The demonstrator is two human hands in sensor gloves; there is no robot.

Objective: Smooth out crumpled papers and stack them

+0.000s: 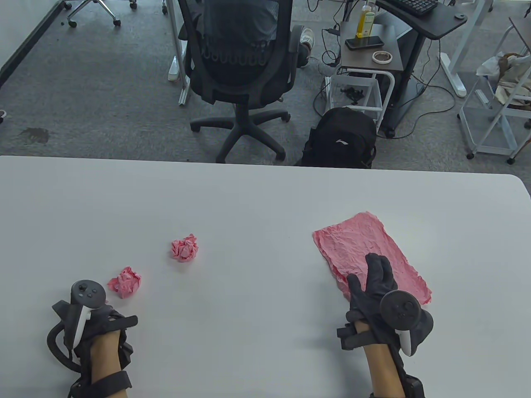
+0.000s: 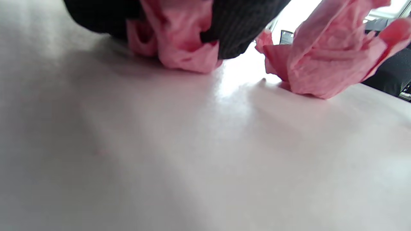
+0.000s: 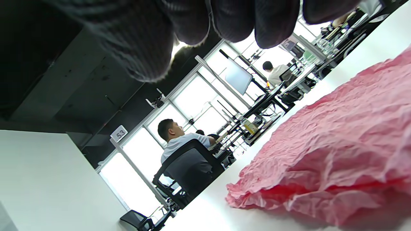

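Observation:
A flattened, wrinkled pink sheet [image 1: 361, 240] lies on the white table [image 1: 257, 199] at the right. My right hand [image 1: 375, 275] rests on its near part with fingers straight; in the right wrist view the fingertips [image 3: 189, 22] hang over the sheet [image 3: 337, 144]. My left hand [image 1: 97, 309] sits at the near left, fingers hidden under the tracker. In the left wrist view its fingers [image 2: 237, 29] curl round a crumpled pink paper [image 2: 183, 48]. A second crumpled ball [image 1: 124, 282] [image 2: 324, 64] lies just beside that hand. A third ball [image 1: 184, 248] lies farther toward the middle.
Beyond the table's far edge stand an office chair [image 1: 240, 62] with a person seated in it, a black backpack [image 1: 340, 141] and a side cart [image 1: 369, 49]. Bare table surface lies between my two hands.

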